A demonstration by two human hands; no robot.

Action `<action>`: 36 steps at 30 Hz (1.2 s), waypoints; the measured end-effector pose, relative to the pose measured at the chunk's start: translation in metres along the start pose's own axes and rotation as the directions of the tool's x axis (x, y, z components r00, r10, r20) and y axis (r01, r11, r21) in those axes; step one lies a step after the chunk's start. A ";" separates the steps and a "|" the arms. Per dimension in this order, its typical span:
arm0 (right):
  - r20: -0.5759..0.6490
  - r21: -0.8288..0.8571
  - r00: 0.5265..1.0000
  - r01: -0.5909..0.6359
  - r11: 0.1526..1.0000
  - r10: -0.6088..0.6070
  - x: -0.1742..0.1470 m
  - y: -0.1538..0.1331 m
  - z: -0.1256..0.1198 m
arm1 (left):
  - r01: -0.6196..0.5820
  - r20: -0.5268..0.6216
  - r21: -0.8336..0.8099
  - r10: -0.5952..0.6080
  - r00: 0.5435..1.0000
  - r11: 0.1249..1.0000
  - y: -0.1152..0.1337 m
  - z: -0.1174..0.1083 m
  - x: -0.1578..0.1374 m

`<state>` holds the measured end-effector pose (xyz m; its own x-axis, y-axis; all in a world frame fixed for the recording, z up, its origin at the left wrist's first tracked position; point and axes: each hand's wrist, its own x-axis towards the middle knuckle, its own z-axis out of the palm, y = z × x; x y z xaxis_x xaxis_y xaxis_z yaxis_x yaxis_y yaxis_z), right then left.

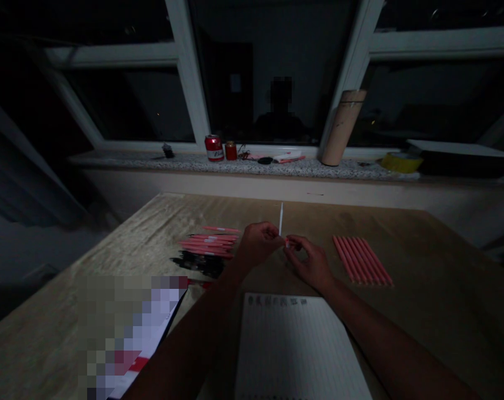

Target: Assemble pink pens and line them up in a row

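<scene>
My left hand (259, 240) is closed, its thumb and fingertips pinched together at the middle of the table. My right hand (312, 262) meets it from the other side, thumb and forefinger curled into a pinch. Between the fingertips shows a small pink-and-white piece (287, 243), too small and dim to name. A slim white pen-like stick (281, 218) points away just beyond my left fingers; whether it is held or lies on the table I cannot tell. Pink pens (210, 242) with white labels lie loosely left of my left hand. A row of pink pens (362, 260) lies side by side to the right.
Black pens (199, 263) lie below the loose pink ones. A lined notebook (297, 350) rests under my forearms. On the windowsill stand a red can (214, 149), a smaller red container (231, 151), a tall tube-shaped bottle (344, 128) and a yellow tape roll (402, 162).
</scene>
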<state>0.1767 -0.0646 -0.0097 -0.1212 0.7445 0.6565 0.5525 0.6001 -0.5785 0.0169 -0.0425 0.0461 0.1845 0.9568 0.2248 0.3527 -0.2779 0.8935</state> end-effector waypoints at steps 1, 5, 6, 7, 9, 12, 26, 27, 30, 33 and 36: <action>0.009 -0.009 1.000 0.013 1.000 -0.013 0.000 0.000 0.000 | 0.014 -0.013 -0.041 -0.014 1.000 0.999 0.000 0.001 0.000; 0.041 -0.009 0.998 0.056 0.998 -0.056 -0.001 -0.003 0.000 | 0.033 -0.038 -0.130 -0.038 0.999 0.991 0.002 0.003 0.001; 0.051 -0.005 0.997 0.060 0.998 -0.059 -0.001 -0.004 0.000 | 0.035 -0.033 -0.136 -0.040 0.999 0.990 0.002 0.003 0.001; 0.058 -0.003 0.997 0.056 0.998 -0.056 -0.001 -0.005 -0.001 | 0.037 -0.024 -0.133 -0.041 0.999 0.990 0.002 0.004 0.000; 0.064 0.007 0.997 0.039 0.999 -0.039 -0.001 -0.006 -0.001 | 0.032 -0.002 -0.094 -0.032 0.999 0.995 0.000 0.004 0.000; 0.039 0.036 0.999 0.010 0.999 -0.011 -0.001 -0.005 0.000 | -0.023 0.026 -0.009 0.023 0.999 1.000 -0.004 0.004 -0.001; 0.005 0.074 1.000 -0.002 0.997 0.002 0.000 -0.002 -0.001 | -0.282 0.176 0.156 0.255 0.951 0.946 -0.004 0.001 -0.001; 0.005 0.074 1.000 -0.003 0.997 0.003 0.000 -0.002 -0.001 | -0.274 0.169 0.158 0.247 0.954 0.949 -0.003 0.000 -0.001; 0.025 0.024 0.999 -0.030 0.999 0.029 0.002 0.001 -0.003 | -0.194 0.114 0.137 0.179 0.977 0.971 -0.001 -0.004 0.000; 0.130 -0.099 0.991 -0.006 0.995 0.019 0.004 0.005 -0.006 | -0.095 0.087 0.096 0.087 0.992 0.991 -0.002 -0.006 0.001; 0.301 -0.185 0.953 0.075 0.980 -0.016 0.006 0.008 -0.008 | -0.035 0.085 0.093 0.027 0.996 0.995 -0.003 -0.007 0.002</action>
<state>0.1873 -0.0576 -0.0063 -0.3727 0.7886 0.4892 0.6847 0.5895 -0.4286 0.0097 -0.0393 0.0461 0.2709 0.9383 0.2150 0.4301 -0.3178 0.8450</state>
